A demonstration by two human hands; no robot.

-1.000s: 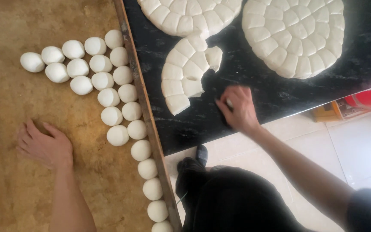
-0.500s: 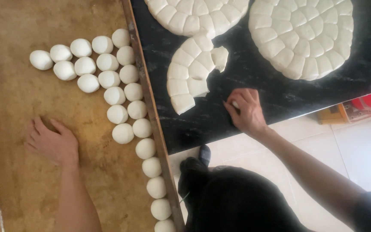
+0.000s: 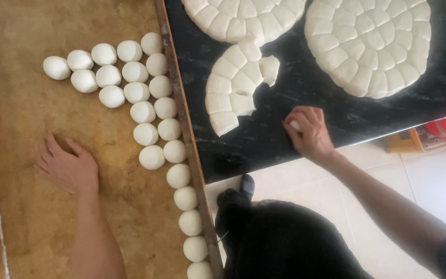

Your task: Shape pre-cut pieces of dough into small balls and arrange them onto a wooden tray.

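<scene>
My left hand (image 3: pixel 68 166) lies flat, fingers spread, on the brown wooden board (image 3: pixel 37 222), holding nothing; the nearest dough ball (image 3: pixel 152 157) is a little to its right. My right hand (image 3: pixel 309 133) is cupped over a small white dough piece (image 3: pixel 295 125) on the black countertop (image 3: pixel 285 103), just right of a curved strip of scored dough (image 3: pixel 233 88). Several round white dough balls (image 3: pixel 130 72) sit in rows on the board and in a line along its right edge.
Two large scored dough discs lie at the top of the counter, one in the middle (image 3: pixel 243 18) and one on the right (image 3: pixel 370 44). Below the counter is pale tiled floor (image 3: pixel 429 181), my dark clothing (image 3: pixel 285 243), and a red and yellow object (image 3: pixel 429 134).
My right hand has slid slightly right and towards the counter's near edge with the dough piece under it. The left hand stays flat on the board. The view has shifted a little.
</scene>
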